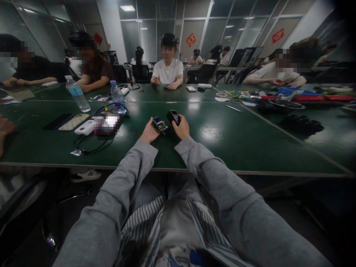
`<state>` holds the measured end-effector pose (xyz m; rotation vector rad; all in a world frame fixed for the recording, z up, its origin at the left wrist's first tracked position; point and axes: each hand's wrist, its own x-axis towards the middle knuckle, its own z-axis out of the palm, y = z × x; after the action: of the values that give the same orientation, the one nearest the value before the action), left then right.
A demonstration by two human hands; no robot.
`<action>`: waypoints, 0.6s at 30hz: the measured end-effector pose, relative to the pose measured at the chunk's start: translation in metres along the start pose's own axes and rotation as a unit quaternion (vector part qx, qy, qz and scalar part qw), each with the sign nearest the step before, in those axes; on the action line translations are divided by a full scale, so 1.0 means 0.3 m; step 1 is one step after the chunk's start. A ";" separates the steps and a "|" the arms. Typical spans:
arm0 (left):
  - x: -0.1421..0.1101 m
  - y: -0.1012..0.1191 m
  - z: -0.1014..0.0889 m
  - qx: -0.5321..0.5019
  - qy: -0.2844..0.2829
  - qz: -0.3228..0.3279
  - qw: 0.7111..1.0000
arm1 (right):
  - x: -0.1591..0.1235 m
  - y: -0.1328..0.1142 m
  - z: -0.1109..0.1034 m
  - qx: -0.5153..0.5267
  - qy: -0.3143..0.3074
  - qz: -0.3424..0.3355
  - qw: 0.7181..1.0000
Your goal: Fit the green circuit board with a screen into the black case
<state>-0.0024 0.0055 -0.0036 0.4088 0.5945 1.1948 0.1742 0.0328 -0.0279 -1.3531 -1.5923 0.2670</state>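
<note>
Over the green table (155,159) my left hand (149,132) holds a green circuit board (161,126) with a small dark screen on it, thumb along its left edge. Close by on the right, my right hand (182,128) is closed around a black box-shaped case (172,116), thumb pressed on its front. A greyish panel shows on the case's upper face; its details are too small to read. The board and the case are apart, with a narrow gap between them.
Left of my hands lie a white power bank (85,127), phones (73,122) and a black cable (97,150). Two water bottles (78,94) stand behind. To the right are a pen (233,108) and a heap of cables (236,94). Several people sit around the table.
</note>
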 end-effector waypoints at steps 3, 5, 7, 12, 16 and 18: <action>0.002 0.000 -0.001 0.005 0.003 -0.003 1.000 | 0.000 0.007 0.009 -0.010 -0.015 -0.004 1.000; 0.004 0.000 -0.002 0.006 0.004 -0.005 1.000 | 0.000 0.011 0.014 -0.017 -0.022 -0.013 1.000; 0.006 0.000 -0.004 0.004 0.002 -0.006 1.000 | 0.000 0.015 0.018 -0.023 -0.025 -0.019 0.999; 0.008 0.000 -0.006 0.002 0.008 -0.007 1.000 | 0.001 0.020 0.021 -0.031 -0.028 -0.024 0.999; 0.005 0.001 -0.002 0.000 0.011 -0.008 1.000 | -0.001 0.022 0.021 -0.032 -0.027 -0.030 0.999; 0.003 0.001 0.000 -0.002 0.010 -0.009 1.000 | -0.001 0.022 0.021 -0.036 -0.031 -0.032 0.998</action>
<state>-0.0024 0.0063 -0.0036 0.3879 0.6123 1.1833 0.1734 0.0374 -0.0359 -1.3576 -1.7073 0.2156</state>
